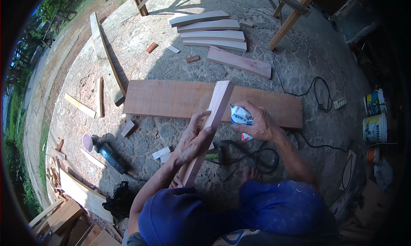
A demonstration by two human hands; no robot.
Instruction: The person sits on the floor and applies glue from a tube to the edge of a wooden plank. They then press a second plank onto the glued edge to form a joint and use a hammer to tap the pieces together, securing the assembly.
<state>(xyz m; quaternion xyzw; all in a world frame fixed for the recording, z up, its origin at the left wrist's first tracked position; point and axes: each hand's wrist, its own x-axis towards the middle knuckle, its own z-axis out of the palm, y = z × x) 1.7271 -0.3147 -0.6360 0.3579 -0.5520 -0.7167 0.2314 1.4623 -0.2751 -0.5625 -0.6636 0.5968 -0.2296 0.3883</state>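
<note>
The left hand (193, 139) grasps a long, narrow pinkish wooden slat (209, 128), thumb over its near face and fingers wrapped behind. The slat's long axis runs from low beside the person's knee up and away to the right, its squared far end lying over the wide reddish-brown plank (188, 99) on the stone floor (299, 53). The right hand (254, 124) is clenched around a crumpled white and blue packet (240, 117) with a touch of red below, and sits just to the right of the slat, level with its upper half. The packet nearly touches the slat's right edge; whether they meet I cannot tell. So the slat lies to the left of the right hand, and the left hand is the one already on it.

Beyond the plank, farther from the person, a stack of pale sawn boards (212, 30) lies on the floor with one pinkish board (239, 62) beside it. Left of the slat, on the floor, lies a dark power sander with a pink disc (105, 149). Below the right hand a tangle of black cable (244, 154) lies next to a bare foot (250, 174). Far right of the plank stand paint tins (375, 115). Nothing lies between the hands and the slat.
</note>
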